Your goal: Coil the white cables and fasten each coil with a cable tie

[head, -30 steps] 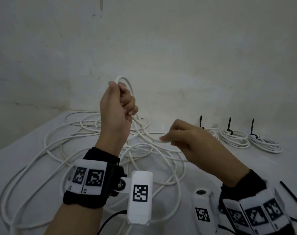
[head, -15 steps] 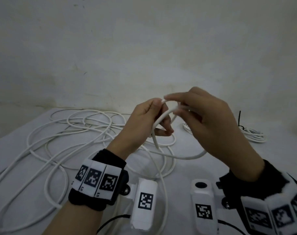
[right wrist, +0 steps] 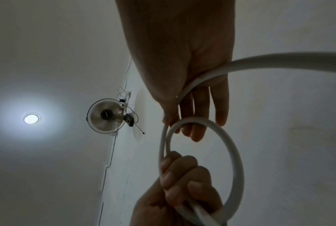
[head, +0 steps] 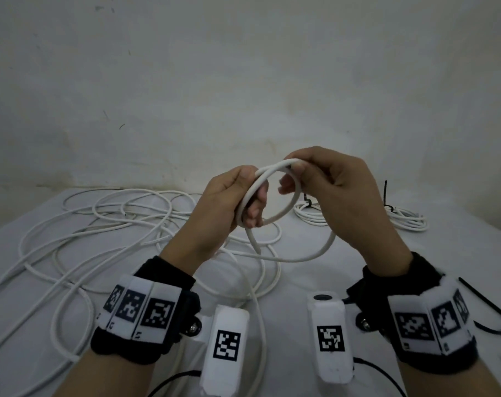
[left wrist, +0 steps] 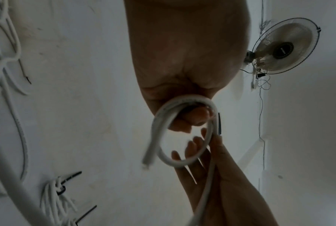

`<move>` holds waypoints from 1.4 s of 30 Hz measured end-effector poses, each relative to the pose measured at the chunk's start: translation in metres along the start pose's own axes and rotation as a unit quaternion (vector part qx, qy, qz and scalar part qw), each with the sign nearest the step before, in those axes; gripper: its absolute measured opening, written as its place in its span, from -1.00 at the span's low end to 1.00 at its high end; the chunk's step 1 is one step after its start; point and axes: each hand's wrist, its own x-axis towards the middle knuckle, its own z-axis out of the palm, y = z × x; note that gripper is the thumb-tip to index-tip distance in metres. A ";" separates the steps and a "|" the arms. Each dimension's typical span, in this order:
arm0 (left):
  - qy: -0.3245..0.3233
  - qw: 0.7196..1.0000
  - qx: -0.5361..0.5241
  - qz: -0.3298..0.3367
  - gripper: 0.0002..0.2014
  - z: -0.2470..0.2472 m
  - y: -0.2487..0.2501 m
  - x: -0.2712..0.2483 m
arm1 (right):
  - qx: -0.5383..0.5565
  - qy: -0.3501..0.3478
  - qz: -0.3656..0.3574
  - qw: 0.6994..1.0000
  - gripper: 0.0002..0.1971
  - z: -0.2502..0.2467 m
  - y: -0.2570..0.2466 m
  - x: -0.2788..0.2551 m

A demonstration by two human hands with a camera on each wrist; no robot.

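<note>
Left hand [head: 229,202] raised above the table [head: 315,279], fingers curled tight round the white cable [head: 289,207], clamping a small loop of it against the palm. Right hand [head: 338,190] close beside, nearly meeting the left, thumb and forefinger pinching the top of the same loop where two strands cross; remaining fingers [right wrist: 199,107] hanging straighter behind the ring. Loose cable end [head: 255,245] poking down below the left fist, short and free. From the right hand's underside, cable sweeping down in a wide arc and back toward the tangle [head: 108,224] sprawled over the left half of the table. Finished coils [head: 404,217] lying at the far right near the wall, each cinched with a black cable tie [head: 386,193] standing upright; another coil partly hidden behind the right hand. Spare black ties [head: 487,305] flat on the table at the right edge, well apart from the hands. Seen from the left wrist, loop [left wrist: 182,133] ringed round the curled fingertips. Wall fan [right wrist: 105,116] and a lit ceiling lamp [right wrist: 31,118] overhead in the right wrist view.
</note>
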 end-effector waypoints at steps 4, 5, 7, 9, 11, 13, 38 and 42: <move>-0.005 0.999 -0.031 -0.038 -0.61 -0.003 0.002 0.001 | 0.049 -0.002 0.050 0.998 -0.79 0.006 0.001 -0.001; -0.013 0.997 -0.060 -0.051 -0.61 -0.002 0.002 0.001 | 0.051 0.000 0.050 0.997 -0.79 0.007 0.001 -0.001; -0.032 0.988 -0.132 -0.073 -0.59 0.000 0.001 0.001 | 0.058 0.012 0.047 0.997 -0.79 0.008 0.002 0.000; -0.050 0.977 -0.188 -0.081 -0.57 0.003 0.001 0.002 | 0.059 0.028 0.040 0.997 -0.78 0.007 0.002 0.001; -0.060 0.970 -0.224 -0.078 -0.62 0.006 -0.001 0.003 | 0.061 0.034 0.040 0.997 -0.78 0.007 0.003 0.001; -0.061 0.962 -0.255 -0.079 -0.68 0.008 -0.002 0.003 | 0.101 0.023 0.071 0.992 -0.79 0.007 0.005 0.000; 0.049 0.948 -0.305 -0.083 -0.73 -0.015 0.019 0.005 | 0.086 -0.045 0.086 0.992 -0.78 0.012 0.020 -0.001; 0.098 0.934 -0.342 -0.035 -0.63 -0.031 0.025 0.005 | 0.044 -0.070 0.043 0.996 -0.82 0.009 0.035 -0.003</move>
